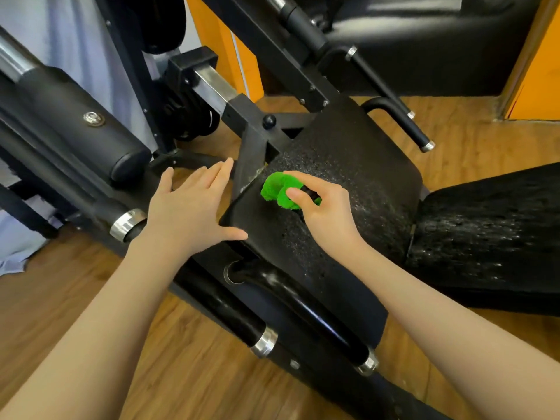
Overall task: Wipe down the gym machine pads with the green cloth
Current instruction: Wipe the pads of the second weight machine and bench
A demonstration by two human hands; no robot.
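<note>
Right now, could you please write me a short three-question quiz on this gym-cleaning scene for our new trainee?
1. True or false: the right hand grips the green cloth against the seat pad.
2. Which best describes the left hand?
A. It grips a second cloth
B. It is open, fingers spread, by the pad's left edge
C. It is wrapped round the roller pad
3. Fill in: the floor under the machine looks like ____.

Key:
1. True
2. B
3. wood
</note>
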